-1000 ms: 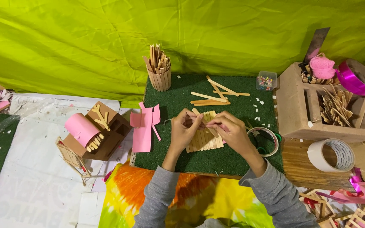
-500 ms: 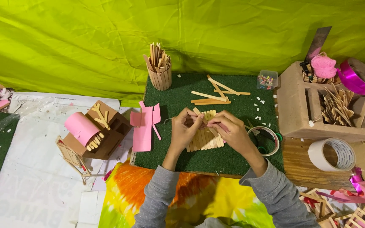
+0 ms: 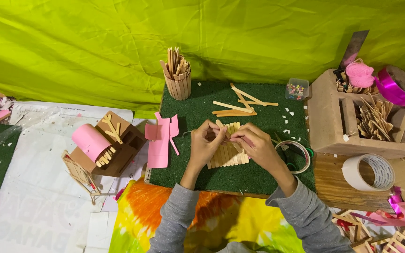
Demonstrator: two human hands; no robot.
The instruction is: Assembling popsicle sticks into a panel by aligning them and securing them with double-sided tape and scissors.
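hands (image 3: 230, 140) on stick panel (image 3: 228, 152), green mat (image 3: 193, 112)

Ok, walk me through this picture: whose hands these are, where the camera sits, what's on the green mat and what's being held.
There is no machine here: a person in grey sleeves works with bare hands. The single view comes from a camera worn on their head, looking down.

The left hand and right hand meet over a panel of craft sticks lying side by side on the green mat. Both pinch at the panel's top edge; what sits between the fingertips is too small to tell.

Also on the mat: loose craft sticks, a cup of sticks, a small box of coloured pins and pink paper pieces. A cardboard model with a pink roll lies to the left, a cardboard organiser and white tape roll to the right.
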